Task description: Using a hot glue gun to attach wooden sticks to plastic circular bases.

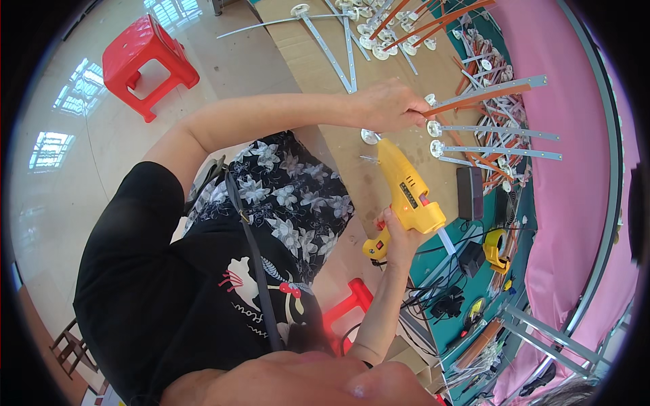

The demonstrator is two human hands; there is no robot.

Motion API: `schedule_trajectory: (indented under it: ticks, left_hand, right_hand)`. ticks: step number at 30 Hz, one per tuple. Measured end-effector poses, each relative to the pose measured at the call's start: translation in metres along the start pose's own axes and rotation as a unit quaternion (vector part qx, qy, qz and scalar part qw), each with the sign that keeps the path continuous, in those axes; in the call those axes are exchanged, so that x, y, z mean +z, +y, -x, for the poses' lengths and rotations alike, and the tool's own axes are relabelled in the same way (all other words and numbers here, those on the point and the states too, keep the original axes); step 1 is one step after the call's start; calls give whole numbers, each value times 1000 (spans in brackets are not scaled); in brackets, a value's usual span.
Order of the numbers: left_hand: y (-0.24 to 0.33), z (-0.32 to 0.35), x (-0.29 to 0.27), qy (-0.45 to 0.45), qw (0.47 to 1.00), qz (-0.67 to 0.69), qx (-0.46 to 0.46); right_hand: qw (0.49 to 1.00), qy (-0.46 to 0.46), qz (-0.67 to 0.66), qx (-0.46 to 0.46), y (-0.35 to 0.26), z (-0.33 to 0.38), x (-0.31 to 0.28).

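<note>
My left hand (393, 105) reaches across the cardboard and pinches the near end of a flat brown strip (487, 99). Gripped in my right hand (401, 238) is a yellow glue gun (409, 189), a pale glue stick (446, 241) poking out of its back. Its nozzle is close to a small white disc (369, 137) at the cardboard's edge; I cannot tell whether they touch. Beyond my left fingers lie grey perforated strips (504, 130) with round white discs (434, 148) at their ends. A finger hides part of the brown strip's end.
Cardboard (284, 40) covers part of a green table (433, 267). More strips and discs (379, 34) are piled at the far side and right. Black cables (423, 291), a black box (469, 193) and a yellow tape dispenser (496, 250) sit right. A red stool (145, 61) stands left.
</note>
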State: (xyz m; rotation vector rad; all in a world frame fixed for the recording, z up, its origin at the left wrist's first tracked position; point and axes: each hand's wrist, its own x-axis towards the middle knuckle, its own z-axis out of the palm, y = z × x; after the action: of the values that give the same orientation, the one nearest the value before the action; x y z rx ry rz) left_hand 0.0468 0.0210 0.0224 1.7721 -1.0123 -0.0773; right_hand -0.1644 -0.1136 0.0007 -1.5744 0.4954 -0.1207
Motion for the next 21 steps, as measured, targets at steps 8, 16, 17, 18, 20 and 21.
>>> schedule_trajectory:
  ticks: [8, 16, 17, 18, 20, 21]
  left_hand:
    - [2, 1, 0, 16, 1000, 22, -6]
    - [2, 2, -3, 3, 1000, 7, 14]
    - [3, 2, -4, 3, 1000, 7, 14]
    - [5, 2, -6, -9, 1000, 2, 3]
    - [6, 2, -7, -21, 1000, -4, -9]
    - [6, 3, -6, -10, 1000, 3, -1]
  right_hand:
    - [1000, -2, -5, -2, 2, 0, -1]
    - [1000, -2, -8, -3, 1, -1, -1]
    - [1000, 5, -4, 1, 0, -1, 0]
    - [1000, 11, -1, 5, 0, -1, 0]
    - [1000, 6, -1, 6, -2, -1, -1]
    - [1000, 0, -2, 8, -3, -1, -1]
